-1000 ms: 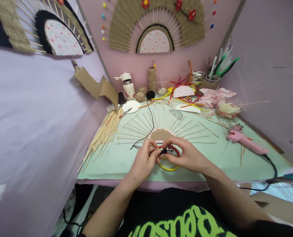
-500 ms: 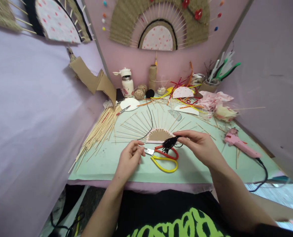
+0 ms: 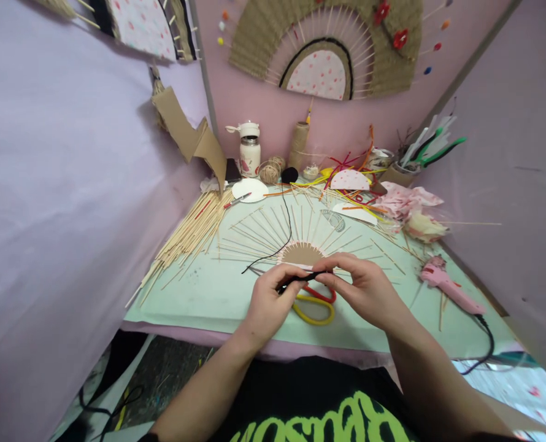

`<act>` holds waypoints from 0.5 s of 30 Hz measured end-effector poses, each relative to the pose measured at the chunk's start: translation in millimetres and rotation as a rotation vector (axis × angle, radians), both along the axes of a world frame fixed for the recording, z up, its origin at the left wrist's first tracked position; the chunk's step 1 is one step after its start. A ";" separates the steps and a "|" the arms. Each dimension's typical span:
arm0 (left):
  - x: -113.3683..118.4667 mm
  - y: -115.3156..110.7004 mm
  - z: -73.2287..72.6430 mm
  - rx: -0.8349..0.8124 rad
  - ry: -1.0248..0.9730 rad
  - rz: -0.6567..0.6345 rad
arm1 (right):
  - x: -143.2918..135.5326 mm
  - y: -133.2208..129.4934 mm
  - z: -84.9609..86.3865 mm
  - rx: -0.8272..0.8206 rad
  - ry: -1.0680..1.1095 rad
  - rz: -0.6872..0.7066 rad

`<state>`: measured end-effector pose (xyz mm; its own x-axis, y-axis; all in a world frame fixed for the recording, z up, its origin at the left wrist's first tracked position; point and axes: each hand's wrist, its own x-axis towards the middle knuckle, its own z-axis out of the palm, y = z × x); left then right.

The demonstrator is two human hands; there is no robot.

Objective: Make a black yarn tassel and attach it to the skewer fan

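A black yarn tassel (image 3: 310, 277) is stretched between my two hands above the table. My left hand (image 3: 275, 301) pinches its left end, and my right hand (image 3: 362, 285) grips the right end between thumb and fingers. Beneath them lie scissors with red and yellow handles (image 3: 316, 310), partly covered by my left hand. Just behind, thin sticks fan out from a cardboard half-circle (image 3: 303, 253). A black thread (image 3: 289, 227) runs from a black yarn ball (image 3: 289, 175) down across the sticks, its loose end left of my hands.
Many loose sticks (image 3: 185, 239) lie at the left. A pink glue gun (image 3: 452, 285) with its cord rests at the right. Along the back stand a white bottle (image 3: 249, 153), a twine spool (image 3: 299, 146) and a pot of tools (image 3: 399, 175).
My left hand has moved right and taken hold of the tassel's hanging strands. The tassel is now drawn out sideways between both hands. The camera view has shifted slightly.
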<state>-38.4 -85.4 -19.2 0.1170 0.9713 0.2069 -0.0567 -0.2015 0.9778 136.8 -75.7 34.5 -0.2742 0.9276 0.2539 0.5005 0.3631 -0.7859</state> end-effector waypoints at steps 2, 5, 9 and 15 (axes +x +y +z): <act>-6.2 1.3 -3.9 -0.055 0.001 -0.002 | 1.4 2.2 0.9 -0.012 0.017 0.009; -20.6 2.3 -4.1 -0.096 0.098 -0.115 | 1.8 5.2 3.8 -0.030 0.034 0.025; -31.2 2.3 4.4 -0.032 0.119 -0.143 | -1.8 5.4 9.3 -0.052 0.004 0.057; -14.1 4.9 9.0 -0.140 -0.127 -0.247 | -8.1 3.4 10.7 -0.071 -0.057 0.113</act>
